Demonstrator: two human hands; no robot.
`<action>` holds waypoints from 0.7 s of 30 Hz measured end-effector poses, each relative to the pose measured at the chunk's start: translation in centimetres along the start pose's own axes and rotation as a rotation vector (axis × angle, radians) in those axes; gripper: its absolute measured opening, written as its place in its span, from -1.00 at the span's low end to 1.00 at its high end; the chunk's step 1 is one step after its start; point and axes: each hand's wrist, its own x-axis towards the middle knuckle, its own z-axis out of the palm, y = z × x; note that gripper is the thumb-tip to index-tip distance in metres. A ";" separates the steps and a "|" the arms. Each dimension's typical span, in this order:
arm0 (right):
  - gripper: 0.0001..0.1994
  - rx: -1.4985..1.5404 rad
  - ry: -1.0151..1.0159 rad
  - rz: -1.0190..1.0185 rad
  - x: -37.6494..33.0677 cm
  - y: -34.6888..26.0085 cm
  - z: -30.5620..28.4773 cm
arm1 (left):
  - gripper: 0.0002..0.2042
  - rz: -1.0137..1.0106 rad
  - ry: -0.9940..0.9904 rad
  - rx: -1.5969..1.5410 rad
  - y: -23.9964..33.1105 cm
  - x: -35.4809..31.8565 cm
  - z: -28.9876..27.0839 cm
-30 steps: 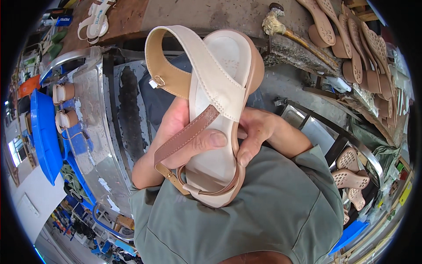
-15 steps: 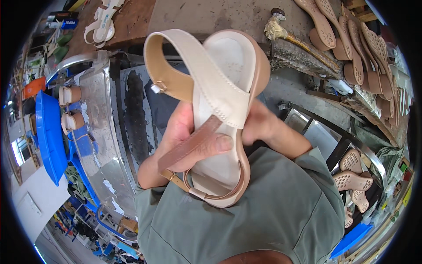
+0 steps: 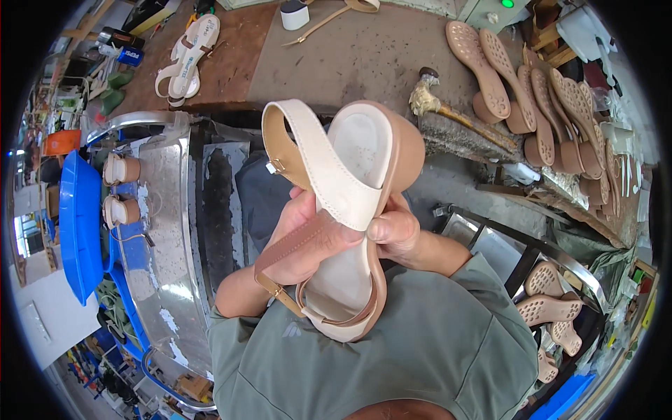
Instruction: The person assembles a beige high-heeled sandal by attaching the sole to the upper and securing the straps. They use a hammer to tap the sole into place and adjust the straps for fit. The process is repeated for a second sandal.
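I hold a sandal (image 3: 351, 199) in front of my chest, its heel end up and its toe end toward my body. It has a cream strap, a brown strap with a small buckle, a pale insole and a tan block heel. My left hand (image 3: 301, 227) is closed round its left side, the thumb lying over the insole beneath the brown strap. Against the right edge, my right hand (image 3: 397, 231) pinches the sole and the base of the cream strap. Most fingers of both hands are hidden behind the sandal.
Beyond the sandal is a workbench (image 3: 329, 70) with a hammer (image 3: 448, 112), several tan soles (image 3: 483, 70) and another sandal (image 3: 190, 59). At left, a metal cart (image 3: 164, 245) carries two more shoes (image 3: 122, 169) near a blue tray (image 3: 78, 227). More soles (image 3: 549, 308) lie at right.
The view has shifted, showing more of the bench. The sandal has turned slightly, showing more of its heel's side. My right hand has come forward, its thumb now against the strap's base.
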 end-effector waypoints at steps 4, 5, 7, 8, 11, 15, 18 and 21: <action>-0.26 0.079 -0.066 -0.069 1.0 0.1 -1.1 | -0.67 0.116 0.024 0.199 0.0 0.4 0.0; -0.24 0.115 -0.080 -0.100 1.4 0.0 -1.1 | -0.68 0.169 0.051 0.307 -0.2 0.4 -0.1; -0.01 -0.040 -0.038 -0.097 1.6 -0.9 0.1 | -0.68 0.206 0.004 0.261 0.3 0.2 0.1; 0.10 -0.118 -0.015 -0.098 1.7 -1.2 0.6 | -0.68 0.211 -0.013 0.245 0.3 0.2 0.1; 0.07 -0.005 0.037 -0.160 1.9 -1.4 1.1 | -0.68 0.186 -0.040 0.217 0.5 -0.1 0.1; -0.25 -0.002 -0.090 -0.200 1.4 -1.6 -0.4 | -0.70 0.056 0.051 0.131 0.3 -1.0 0.8; -0.31 0.015 -0.077 -0.155 0.7 -2.0 -0.4 | -0.73 0.037 -0.006 0.123 0.6 -0.7 0.4; -0.20 0.003 0.011 -0.088 0.6 -2.3 0.0 | -0.75 0.105 0.079 0.372 1.2 -0.2 1.2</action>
